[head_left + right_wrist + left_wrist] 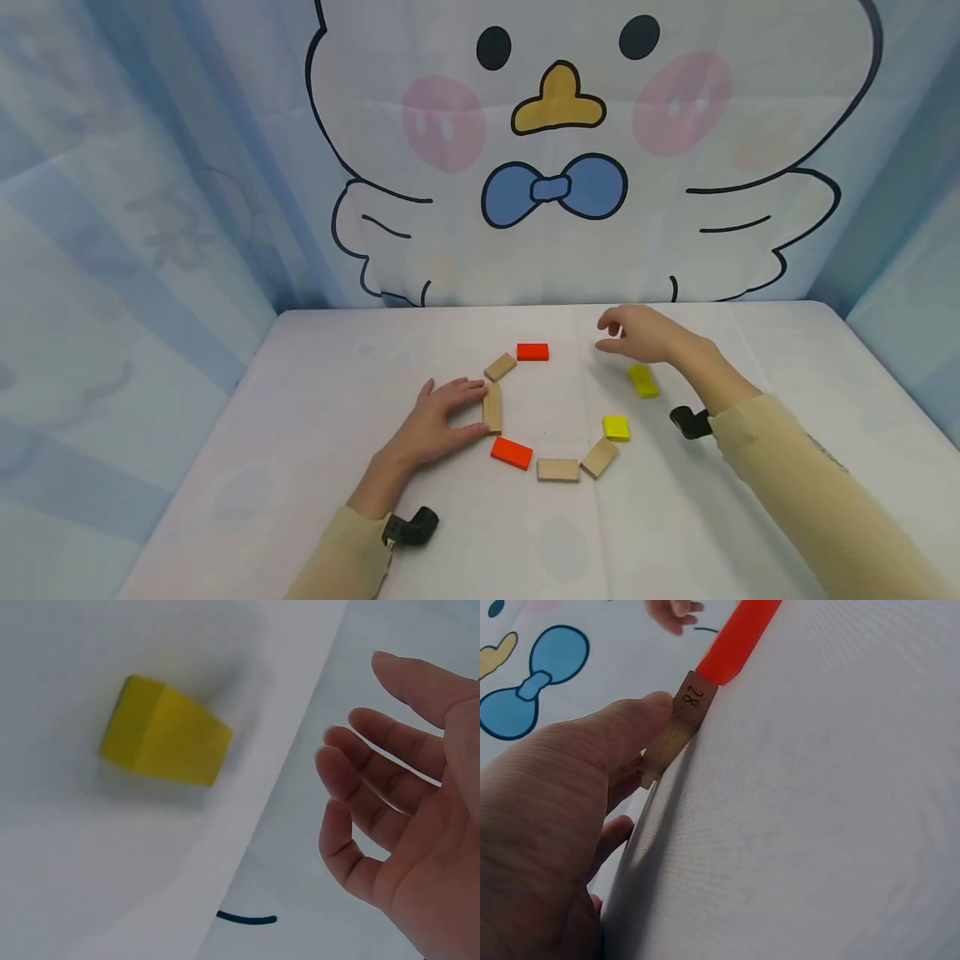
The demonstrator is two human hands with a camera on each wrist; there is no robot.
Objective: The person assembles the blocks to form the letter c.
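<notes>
Eight blocks (492, 410), white table (300, 408), cartoon backdrop (555, 258)

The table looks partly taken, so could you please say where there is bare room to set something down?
The table is bare between its left edge and the left hand, inside the curve of blocks, and at the near side between the sleeves. Crowded: the curve itself, especially where the left hand holds a wood block by a red block.

Booth-like nook: cartoon-printed backdrop (555, 258), side curtains (135, 250), white table (558, 400).
</notes>
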